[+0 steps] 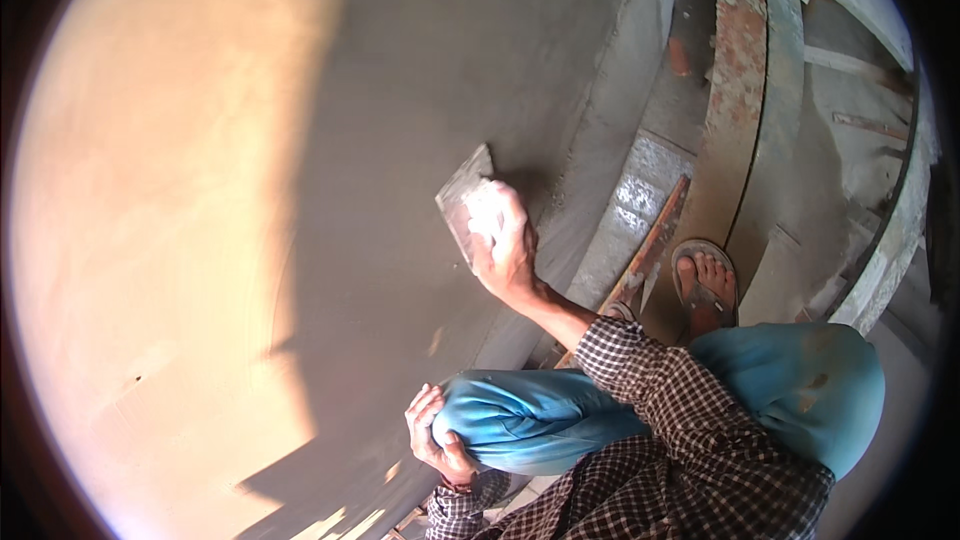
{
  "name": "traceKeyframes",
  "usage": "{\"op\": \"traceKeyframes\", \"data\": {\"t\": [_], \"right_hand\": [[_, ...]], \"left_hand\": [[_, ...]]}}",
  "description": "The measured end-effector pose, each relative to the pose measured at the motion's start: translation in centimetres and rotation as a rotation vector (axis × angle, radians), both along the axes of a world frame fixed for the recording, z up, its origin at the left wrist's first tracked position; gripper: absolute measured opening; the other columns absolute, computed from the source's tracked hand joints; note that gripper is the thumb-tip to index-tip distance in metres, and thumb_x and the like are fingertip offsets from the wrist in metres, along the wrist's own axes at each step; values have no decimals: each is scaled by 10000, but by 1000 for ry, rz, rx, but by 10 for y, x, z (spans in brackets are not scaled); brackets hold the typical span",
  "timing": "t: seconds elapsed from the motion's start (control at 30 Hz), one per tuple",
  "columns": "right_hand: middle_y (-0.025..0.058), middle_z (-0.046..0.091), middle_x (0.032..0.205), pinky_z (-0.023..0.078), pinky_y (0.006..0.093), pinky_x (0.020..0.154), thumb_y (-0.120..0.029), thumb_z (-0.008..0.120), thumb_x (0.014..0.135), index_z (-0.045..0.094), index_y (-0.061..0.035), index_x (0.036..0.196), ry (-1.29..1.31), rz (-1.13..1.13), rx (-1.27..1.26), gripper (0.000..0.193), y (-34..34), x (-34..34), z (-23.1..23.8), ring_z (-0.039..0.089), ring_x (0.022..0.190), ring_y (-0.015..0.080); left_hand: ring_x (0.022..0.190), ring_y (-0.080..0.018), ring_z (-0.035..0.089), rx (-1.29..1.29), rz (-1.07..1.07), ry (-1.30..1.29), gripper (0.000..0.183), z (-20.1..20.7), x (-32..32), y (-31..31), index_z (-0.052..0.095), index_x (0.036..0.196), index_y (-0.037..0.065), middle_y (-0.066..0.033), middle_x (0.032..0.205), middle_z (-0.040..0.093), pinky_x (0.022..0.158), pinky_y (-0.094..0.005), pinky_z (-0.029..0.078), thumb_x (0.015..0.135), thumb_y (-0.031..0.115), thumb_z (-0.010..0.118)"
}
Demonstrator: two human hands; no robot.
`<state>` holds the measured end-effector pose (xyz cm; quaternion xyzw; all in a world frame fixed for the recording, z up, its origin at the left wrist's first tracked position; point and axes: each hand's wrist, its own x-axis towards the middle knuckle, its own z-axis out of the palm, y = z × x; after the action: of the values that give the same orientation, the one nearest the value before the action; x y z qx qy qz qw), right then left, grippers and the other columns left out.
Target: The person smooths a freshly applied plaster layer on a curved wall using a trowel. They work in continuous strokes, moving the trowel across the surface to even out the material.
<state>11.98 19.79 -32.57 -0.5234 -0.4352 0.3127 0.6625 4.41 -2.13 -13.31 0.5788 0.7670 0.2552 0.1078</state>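
My right hand [505, 250] is closed on a plastering trowel [463, 183]. The trowel's flat grey plate lies against a wide wall of smooth grey plaster [400, 90]. Bright light washes out part of the knuckles, and the grip under the fingers is hidden. Lower down, my left hand [432, 435] is wrapped round my bent left knee [500, 415] in blue trousers, thumb on the near side. That hand carries no tool.
Sunlight covers the wall's left side. Along its foot runs a pale ledge [640, 190]. Right of it are long mortar-stained planks [738, 90], with my sandalled foot [706, 280] on them. A brick piece [679, 57] lies further off. Beyond a curved beam [875, 280] lie more boards.
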Motion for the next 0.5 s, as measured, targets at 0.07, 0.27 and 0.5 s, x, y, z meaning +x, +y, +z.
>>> {"op": "traceKeyframes", "data": {"t": [0.07, 0.27, 0.5], "right_hand": [[289, 618, 1412, 569, 541, 988, -52, 668, 988, 400, -13, 1601, 24, -63, 22, 670, 44, 29, 18, 682, 1216, 473], [347, 555, 1502, 503, 516, 1112, -16, 596, 1032, 240, 92, 1653, 21, -166, 155, 724, 168, 123, 136, 634, 1283, 511], [243, 630, 1376, 536, 512, 995, -113, 713, 964, 464, 29, 1558, -16, 85, 136, 660, 28, 33, 107, 671, 1151, 387]], "left_hand": [[1213, -448, 683, -6, -23, 0, 636, 1, -4, -6, 714, 1100, -54, -261, 1165, 752, 1110, -580, 500, 1057, 560, 556], [1206, -440, 688, 46, -18, -15, 615, -7, -1, -9, 727, 1117, -46, -235, 1175, 766, 1116, -559, 494, 1068, 542, 553], [1185, -429, 700, 36, -62, -31, 591, 6, -2, 5, 741, 1130, -39, -233, 1164, 771, 1099, -532, 499, 1052, 524, 579]]}}
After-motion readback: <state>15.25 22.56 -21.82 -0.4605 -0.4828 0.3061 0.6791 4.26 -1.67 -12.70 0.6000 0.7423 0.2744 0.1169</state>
